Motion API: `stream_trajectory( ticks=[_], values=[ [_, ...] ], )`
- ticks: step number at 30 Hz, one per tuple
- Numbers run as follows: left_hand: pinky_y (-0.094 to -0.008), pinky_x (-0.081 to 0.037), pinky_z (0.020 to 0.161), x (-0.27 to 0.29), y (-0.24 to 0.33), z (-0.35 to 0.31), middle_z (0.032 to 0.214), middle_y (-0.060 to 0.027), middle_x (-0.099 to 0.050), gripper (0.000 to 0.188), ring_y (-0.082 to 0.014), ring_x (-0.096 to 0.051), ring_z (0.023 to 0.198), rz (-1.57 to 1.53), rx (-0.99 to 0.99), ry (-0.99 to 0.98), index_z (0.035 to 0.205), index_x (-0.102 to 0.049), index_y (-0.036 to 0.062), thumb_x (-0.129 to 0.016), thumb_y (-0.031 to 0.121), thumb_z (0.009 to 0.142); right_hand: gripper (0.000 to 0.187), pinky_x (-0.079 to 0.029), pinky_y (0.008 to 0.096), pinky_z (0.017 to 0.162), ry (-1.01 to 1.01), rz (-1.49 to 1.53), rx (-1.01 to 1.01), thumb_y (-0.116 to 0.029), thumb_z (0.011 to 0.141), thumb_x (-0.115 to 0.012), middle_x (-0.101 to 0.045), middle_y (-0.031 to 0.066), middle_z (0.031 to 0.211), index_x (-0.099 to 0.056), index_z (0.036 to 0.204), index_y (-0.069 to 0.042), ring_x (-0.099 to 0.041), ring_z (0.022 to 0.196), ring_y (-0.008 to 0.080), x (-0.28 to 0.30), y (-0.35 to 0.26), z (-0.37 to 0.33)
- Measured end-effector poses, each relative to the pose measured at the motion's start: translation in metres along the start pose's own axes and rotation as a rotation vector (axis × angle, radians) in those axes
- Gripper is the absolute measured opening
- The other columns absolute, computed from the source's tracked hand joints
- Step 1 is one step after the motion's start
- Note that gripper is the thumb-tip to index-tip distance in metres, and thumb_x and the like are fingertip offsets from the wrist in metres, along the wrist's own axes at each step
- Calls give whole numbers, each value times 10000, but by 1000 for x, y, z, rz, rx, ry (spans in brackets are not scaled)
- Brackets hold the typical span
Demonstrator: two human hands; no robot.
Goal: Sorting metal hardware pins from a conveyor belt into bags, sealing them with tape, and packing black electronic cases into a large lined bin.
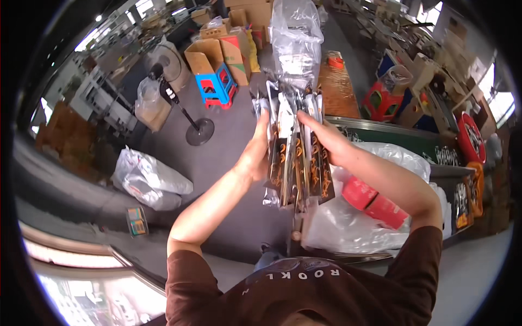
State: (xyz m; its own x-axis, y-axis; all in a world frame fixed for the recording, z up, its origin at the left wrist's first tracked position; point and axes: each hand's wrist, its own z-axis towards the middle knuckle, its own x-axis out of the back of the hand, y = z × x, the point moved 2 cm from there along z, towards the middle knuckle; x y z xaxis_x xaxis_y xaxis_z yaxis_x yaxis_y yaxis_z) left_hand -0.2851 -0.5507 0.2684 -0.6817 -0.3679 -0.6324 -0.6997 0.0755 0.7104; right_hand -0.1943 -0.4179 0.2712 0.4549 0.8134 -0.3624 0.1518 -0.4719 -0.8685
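Out in front of my body I hold a bundle of long, flat packets [296, 163], dark with orange print and shiny clear or silvery ends. My left hand [256, 152] presses against the bundle's left side, thumb along the upper part. From the right, my right hand [330, 140] grips it the same way, its thumb lying over the front. Most fingers of both hands are hidden behind the packets. What lies inside the wrapping cannot be made out. Beyond the bundle stands a large clear plastic bag [296, 38] with pale contents.
To my right is a green-topped work table [402, 142] with clear plastic sheeting [340, 228] and a red box [375, 204]. Left are a white plastic sack [149, 179], a round-based stand [200, 131] and a fan [166, 62]. A blue-and-red stool [216, 87] bears a cardboard box [205, 56].
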Motion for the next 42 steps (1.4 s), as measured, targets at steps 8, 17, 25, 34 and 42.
stream_trajectory(
  ticks=[8,17,25,34,42],
  values=[
    [-401,-438,890,159,43,2,1150,-83,-528,472,-221,-526,1028,125,-177,269,1228,-418,83,-406,436,916,911,-333,369,979,193,-251,224,-429,641,-767,-465,148,1203,-297,1269,34,-430,1149,246,-74,90,152],
    [-330,-488,767,350,25,38,1114,-110,-520,478,-203,-555,934,41,-13,181,1223,-387,53,-516,348,870,976,-316,348,993,445,-88,260,-247,677,-772,-407,141,1233,-106,1345,4,-402,1155,217,-169,165,218],
    [-343,-406,883,538,-39,138,1198,-131,-479,632,-227,-483,1048,451,47,239,1293,-326,8,-581,363,836,1079,-189,358,1060,446,-11,328,-254,650,-760,-254,169,1371,-10,1390,-24,-253,1280,262,-147,238,327],
    [-279,-438,805,488,268,333,1129,-88,-514,381,-165,-518,977,482,3,398,1208,-434,4,-538,122,861,1075,-205,339,1052,316,34,244,-330,643,-763,-278,184,1350,-58,1380,9,-267,1271,256,-57,47,604],
    [-323,-414,860,542,429,575,1128,-115,-524,439,-189,-514,1006,118,107,432,1189,-458,-45,-490,258,873,941,-269,313,1012,83,-109,3,-384,685,-721,-383,188,1283,-191,1349,20,-366,1201,236,40,-101,889]
  ],
)
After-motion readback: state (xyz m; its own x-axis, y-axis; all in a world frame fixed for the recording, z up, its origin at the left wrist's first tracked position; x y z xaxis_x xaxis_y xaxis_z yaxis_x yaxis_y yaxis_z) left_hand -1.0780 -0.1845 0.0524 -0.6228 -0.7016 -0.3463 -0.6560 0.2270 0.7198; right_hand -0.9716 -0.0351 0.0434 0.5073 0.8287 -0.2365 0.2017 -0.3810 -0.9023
